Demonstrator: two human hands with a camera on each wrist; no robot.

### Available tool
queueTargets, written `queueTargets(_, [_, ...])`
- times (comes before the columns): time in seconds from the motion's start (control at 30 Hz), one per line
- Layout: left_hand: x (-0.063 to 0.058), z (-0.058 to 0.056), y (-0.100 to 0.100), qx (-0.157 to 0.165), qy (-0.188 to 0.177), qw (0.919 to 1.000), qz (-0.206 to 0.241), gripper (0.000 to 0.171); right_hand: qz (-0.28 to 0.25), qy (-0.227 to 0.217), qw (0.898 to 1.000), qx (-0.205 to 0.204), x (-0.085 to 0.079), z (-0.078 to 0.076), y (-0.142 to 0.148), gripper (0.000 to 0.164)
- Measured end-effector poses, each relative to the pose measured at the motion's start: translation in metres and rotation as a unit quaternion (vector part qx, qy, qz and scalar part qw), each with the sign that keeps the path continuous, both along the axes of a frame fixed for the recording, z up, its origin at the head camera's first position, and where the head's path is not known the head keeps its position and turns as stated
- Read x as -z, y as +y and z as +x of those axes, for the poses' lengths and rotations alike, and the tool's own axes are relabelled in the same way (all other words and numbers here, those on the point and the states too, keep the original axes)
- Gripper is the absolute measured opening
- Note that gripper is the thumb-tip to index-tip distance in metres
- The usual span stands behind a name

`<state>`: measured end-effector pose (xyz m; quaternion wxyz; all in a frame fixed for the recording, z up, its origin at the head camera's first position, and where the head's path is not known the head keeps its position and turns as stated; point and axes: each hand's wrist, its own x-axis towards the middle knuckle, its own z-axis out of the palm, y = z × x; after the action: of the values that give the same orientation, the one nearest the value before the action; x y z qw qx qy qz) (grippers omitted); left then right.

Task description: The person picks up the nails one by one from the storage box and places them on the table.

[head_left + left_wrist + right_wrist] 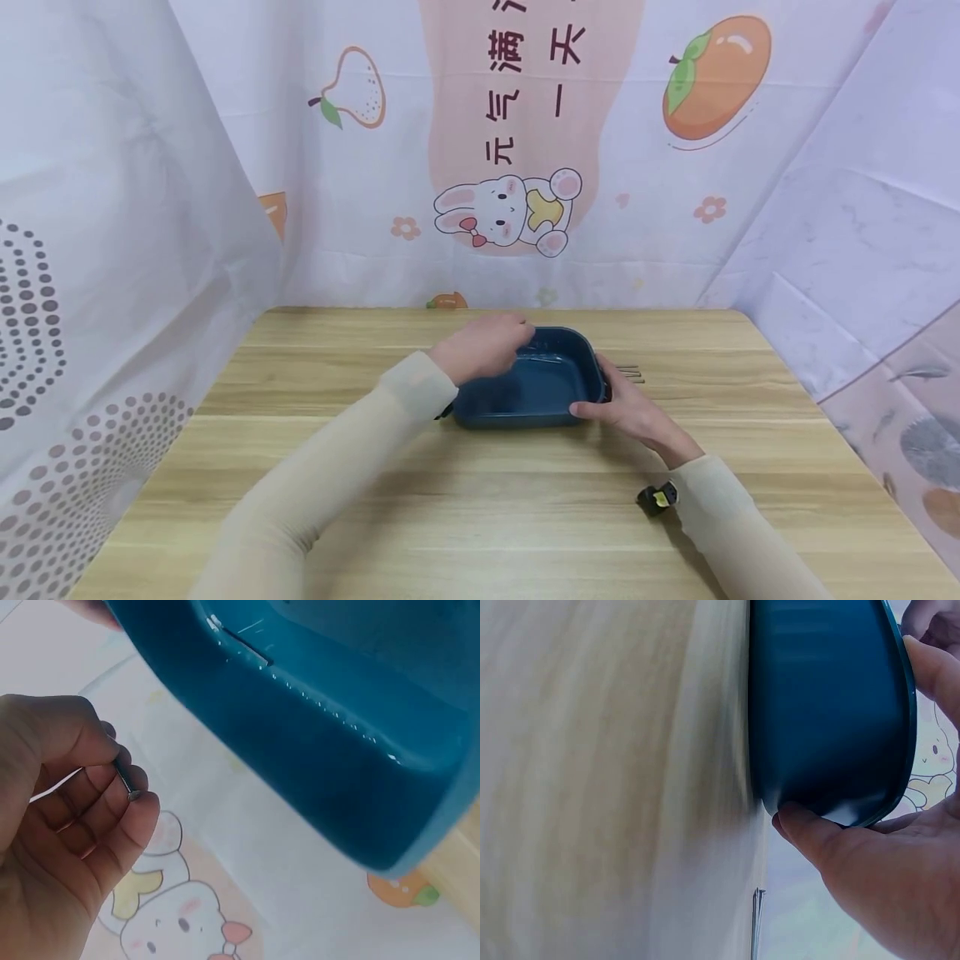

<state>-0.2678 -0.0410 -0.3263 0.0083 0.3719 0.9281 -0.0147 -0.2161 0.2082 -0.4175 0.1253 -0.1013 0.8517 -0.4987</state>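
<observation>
A deep blue rectangular container (551,392) with rounded corners stands on the table. My left hand (486,346) is over its left part; in the left wrist view that hand pinches a nail (126,778) between thumb and fingers, head end showing. Another thin nail (247,646) lies inside the container near a wall. My right hand (632,410) grips the container's right end, thumb at the near rim and fingers round the end wall. Several nails (632,373) lie on the table just right of the container, partly hidden by that hand.
The wooden table (480,517) reaches back to a printed cloth (360,183). Cloth also hangs at the left and right sides. A small black device (657,498) with a yellow patch sits at the right wrist.
</observation>
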Motion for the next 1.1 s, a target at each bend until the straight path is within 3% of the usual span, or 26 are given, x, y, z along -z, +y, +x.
queueTargets(0.2, [-0.001,0.007,-0.013,0.007,0.026,0.9996,-0.001,0.02,0.002,0.004,1.0,-0.003,0.0,0.0,0.0,0.106])
queueTargets(0.4, [0.006,0.014,-0.024,0.004,0.033,0.9994,-0.01,0.021,0.015,0.005,1.0,0.002,0.0,0.0,0.001,0.105])
queueTargets(0.63, [0.015,0.022,-0.04,0.011,0.067,0.9975,-0.018,0.02,0.017,0.008,1.0,0.005,-0.001,0.002,0.0,0.107])
queueTargets(1.1, [0.03,0.03,-0.081,-0.004,0.065,0.997,0.042,0.019,0.015,0.006,1.0,0.005,-0.001,0.002,-0.001,0.106])
